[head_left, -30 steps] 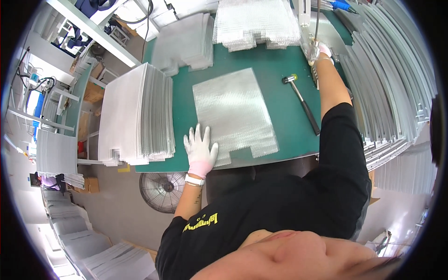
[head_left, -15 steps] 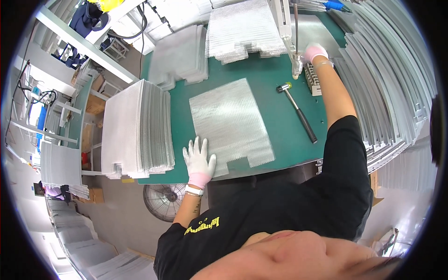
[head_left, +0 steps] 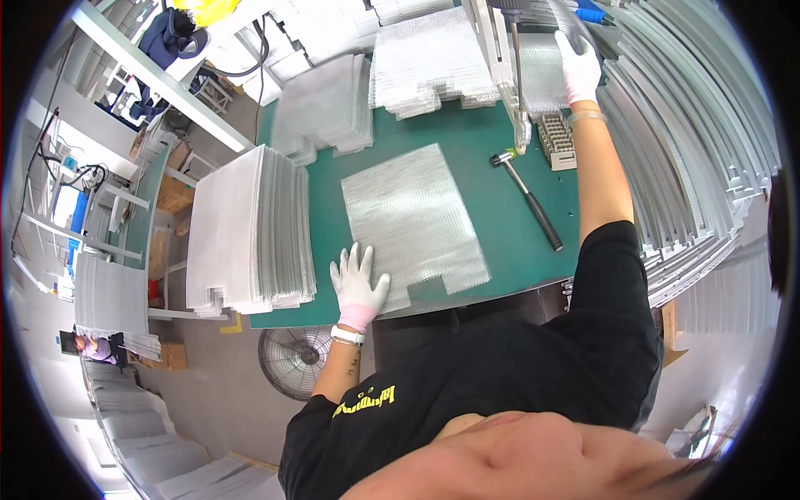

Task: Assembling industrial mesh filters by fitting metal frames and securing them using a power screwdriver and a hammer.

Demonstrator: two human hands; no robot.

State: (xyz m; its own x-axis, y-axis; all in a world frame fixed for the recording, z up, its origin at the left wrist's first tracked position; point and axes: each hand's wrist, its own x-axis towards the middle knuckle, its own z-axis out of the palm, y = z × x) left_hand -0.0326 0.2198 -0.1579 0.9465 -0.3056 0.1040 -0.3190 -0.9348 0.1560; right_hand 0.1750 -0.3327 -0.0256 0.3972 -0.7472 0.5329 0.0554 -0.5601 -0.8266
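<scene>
head view: left hand point(head_left: 360, 283) spread on silvery sheet point(head_left: 417, 221); right hand point(head_left: 580, 68) near second sheet point(head_left: 540, 79), grip unclear.

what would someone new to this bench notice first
Probably the shiny silver textured sheet with a notched edge, lying mid-bench on the green tabletop, the white-gloved left hand over its lower left edge. Next come the black-handled hammer right of the sheet and the tall stack of pale grey notched sheets left of it.

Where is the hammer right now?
In the head view, the hammer lies right of centre on the green tabletop, with a silvery sheet to its left and a small rack to its upper right.
</scene>
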